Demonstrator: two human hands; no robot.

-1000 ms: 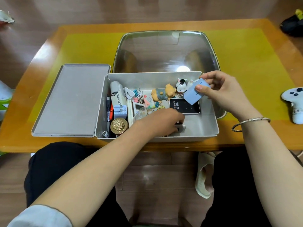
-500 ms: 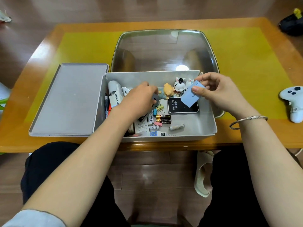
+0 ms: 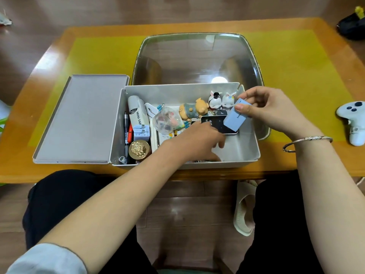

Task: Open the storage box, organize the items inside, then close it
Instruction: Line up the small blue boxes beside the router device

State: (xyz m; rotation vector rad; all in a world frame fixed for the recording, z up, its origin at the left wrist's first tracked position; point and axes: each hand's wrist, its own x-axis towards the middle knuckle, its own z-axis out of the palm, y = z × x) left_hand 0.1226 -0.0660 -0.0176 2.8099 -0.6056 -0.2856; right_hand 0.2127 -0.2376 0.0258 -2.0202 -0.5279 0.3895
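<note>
The grey storage box sits open on the worktop, its lid just beside it. My right hand pinches a blue card above it; my left hand reaches inside, fingers curled downward, their grip hidden.

A: What's on the surface?
B: An open grey box at the near edge, its lid flat just left of it, touching. A clear tub stands right behind the box.
A: And the hands?
B: The right hand pinches a blue card over the box's right side, tilted. The left hand reaches down inside, fingers curled; what it touches is hidden.
A: Contents?
B: Left: a fan, pens, a plug, a gold stamp. Far side: a bear and two rabbits. A black device lies partly under the card.
A: Anything else?
B: A white controller far right.
</note>
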